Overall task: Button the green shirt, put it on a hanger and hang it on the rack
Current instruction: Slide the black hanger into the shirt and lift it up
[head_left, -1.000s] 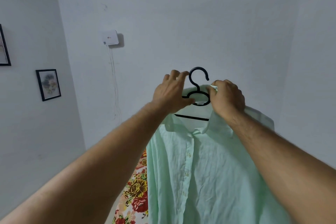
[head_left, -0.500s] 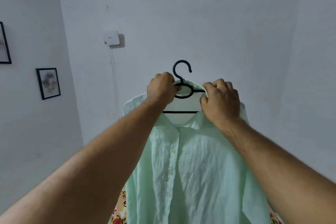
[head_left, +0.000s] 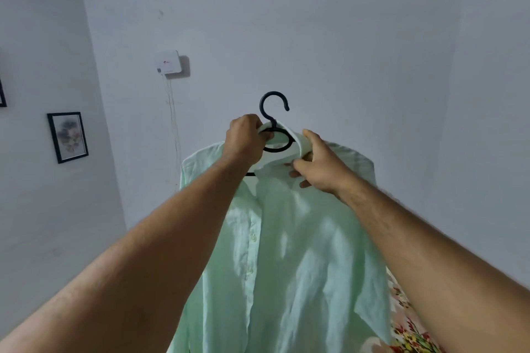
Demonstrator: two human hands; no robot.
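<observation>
The pale green shirt point(head_left: 289, 252) hangs buttoned on a black plastic hanger point(head_left: 273, 112), held up in front of the white wall. Only the hanger's hook, neck loop and a bit of its bar show above the collar. My left hand point(head_left: 245, 139) grips the hanger's neck together with the left side of the collar. My right hand point(head_left: 318, 165) pinches the right side of the collar, thumb on top and fingers underneath. No rack is in view.
A white box point(head_left: 168, 61) with cables hanging from it is fixed to the far wall. A framed picture point(head_left: 68, 137) hangs on the left wall. Floral fabric point(head_left: 410, 327) shows at the lower right behind the shirt.
The shirt and hanger have shifted slightly left and turned. My right hand has changed from a closed grip at the collar to a pinch with the thumb raised.
</observation>
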